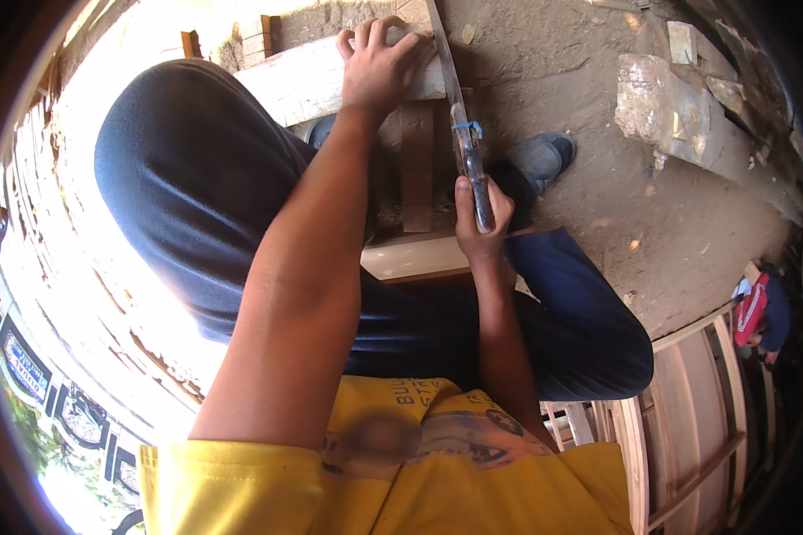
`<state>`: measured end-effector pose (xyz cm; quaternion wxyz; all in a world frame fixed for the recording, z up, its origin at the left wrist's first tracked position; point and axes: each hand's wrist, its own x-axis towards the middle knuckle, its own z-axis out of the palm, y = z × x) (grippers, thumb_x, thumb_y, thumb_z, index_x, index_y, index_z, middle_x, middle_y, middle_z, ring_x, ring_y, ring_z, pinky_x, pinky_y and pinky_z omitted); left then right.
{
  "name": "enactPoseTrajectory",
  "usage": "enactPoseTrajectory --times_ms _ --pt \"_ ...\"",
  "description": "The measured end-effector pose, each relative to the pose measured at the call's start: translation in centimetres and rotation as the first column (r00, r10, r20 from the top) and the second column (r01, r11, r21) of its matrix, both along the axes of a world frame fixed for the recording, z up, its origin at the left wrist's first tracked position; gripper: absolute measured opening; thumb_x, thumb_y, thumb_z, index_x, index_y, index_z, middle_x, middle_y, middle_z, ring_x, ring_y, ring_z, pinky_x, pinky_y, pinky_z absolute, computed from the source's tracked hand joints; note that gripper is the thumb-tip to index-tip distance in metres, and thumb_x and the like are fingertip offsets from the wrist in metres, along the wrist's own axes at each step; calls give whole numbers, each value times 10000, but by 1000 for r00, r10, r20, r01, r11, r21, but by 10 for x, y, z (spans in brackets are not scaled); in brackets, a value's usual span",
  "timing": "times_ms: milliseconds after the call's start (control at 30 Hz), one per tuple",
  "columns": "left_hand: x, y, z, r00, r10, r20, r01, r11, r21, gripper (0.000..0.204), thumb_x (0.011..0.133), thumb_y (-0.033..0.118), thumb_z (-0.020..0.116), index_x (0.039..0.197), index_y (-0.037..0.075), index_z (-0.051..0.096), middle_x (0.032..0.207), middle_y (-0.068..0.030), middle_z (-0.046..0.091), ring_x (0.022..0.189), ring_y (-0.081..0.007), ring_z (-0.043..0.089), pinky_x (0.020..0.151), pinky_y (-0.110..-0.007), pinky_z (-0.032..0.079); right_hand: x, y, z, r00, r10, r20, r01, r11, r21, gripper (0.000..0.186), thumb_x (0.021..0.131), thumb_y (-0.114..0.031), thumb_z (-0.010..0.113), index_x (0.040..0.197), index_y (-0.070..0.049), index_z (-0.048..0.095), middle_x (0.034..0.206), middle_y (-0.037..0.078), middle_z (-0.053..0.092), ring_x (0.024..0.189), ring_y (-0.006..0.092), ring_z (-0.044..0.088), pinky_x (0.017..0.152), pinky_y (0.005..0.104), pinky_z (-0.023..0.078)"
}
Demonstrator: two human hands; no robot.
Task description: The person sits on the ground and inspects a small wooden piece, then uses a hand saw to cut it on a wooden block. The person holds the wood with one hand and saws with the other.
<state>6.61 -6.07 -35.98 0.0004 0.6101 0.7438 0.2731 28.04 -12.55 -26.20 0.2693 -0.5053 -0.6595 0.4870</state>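
Observation:
My left hand presses down on a thick pale wooden board, its fingers bent over the far edge. In my right hand is the dark, worn handle of what looks like a handsaw, seen nearly edge-on. Blue cord is tied around the handle's upper part. The long narrow blade points away from me, right beside the board's right end; whether it is cutting into the wood cannot be made out, and no teeth show. My right fingers wrap the handle, partly hidden behind it.
A wooden upright stands below the board. My shoe rests on the dirt floor. A heavy rough timber lies to the right. Wooden frames stand at lower right, with another person beyond them.

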Motion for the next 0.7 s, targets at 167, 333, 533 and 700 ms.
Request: enactPoseTrajectory --times_ms 167,333,533,700 --pt "0 0 -1 1000 9 17 -9 1000 -23 157 794 302 632 939 242 629 1125 -23 528 1125 -275 466 951 -528 267 2 -12 8 1000 -18 -6 18 1000 3 155 871 -84 594 748 3 558 531 74 465 458 119 480 453 296 379" --pt "1 1 0 1000 6 -25 -6 1000 -15 150 796 309 631 931 241 632 1117 -29 534 1119 -272 471 953 -515 267 -11 6 4 1000 -10 -25 9 999 -38 192 880 -117 598 727 -13 544 527 47 467 463 95 469 451 276 366" --pt "2 0 2 1000 20 9 -20 1000 -17 151 809 302 622 951 251 637 1108 -24 535 1109 -269 473 950 -513 268 7 -14 4 1000 -20 1 20 999 -27 205 879 -116 600 713 -18 531 526 49 466 453 97 468 438 281 357" --pt "-1 2 -11 998 31 -60 -31 1000 5 153 809 315 628 945 248 644 1092 -22 539 1100 -262 480 951 -510 270 -3 6 6 1000 21 19 -20 1000 -22 199 877 -104 600 712 -16 532 528 64 475 440 122 477 438 290 360"
